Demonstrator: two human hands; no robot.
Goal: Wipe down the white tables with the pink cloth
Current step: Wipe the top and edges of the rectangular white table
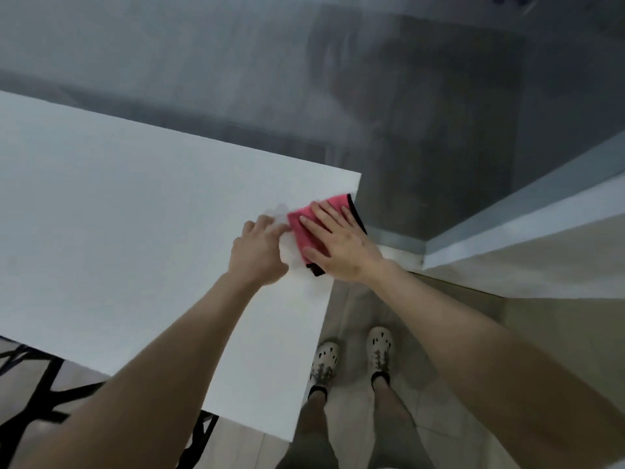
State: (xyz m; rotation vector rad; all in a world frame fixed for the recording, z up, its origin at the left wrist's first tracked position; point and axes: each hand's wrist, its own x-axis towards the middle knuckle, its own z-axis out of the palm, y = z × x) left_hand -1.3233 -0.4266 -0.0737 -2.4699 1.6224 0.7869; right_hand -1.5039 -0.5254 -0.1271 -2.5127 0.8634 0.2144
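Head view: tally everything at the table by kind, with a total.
pink cloth: 1
crumpled white wipe: 1
white table: 1
hands: 2 (left hand, right hand)
shoes: 2
total: 7

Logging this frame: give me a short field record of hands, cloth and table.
table: white table, cloth at its right edge near the far corner
cloth: pink cloth, black trim, flat on table
right hand: right hand pressed flat on cloth, fingers straight
left hand: left hand on white crumpled material beside cloth; grip unclear
feet: light shoes on floor beside table
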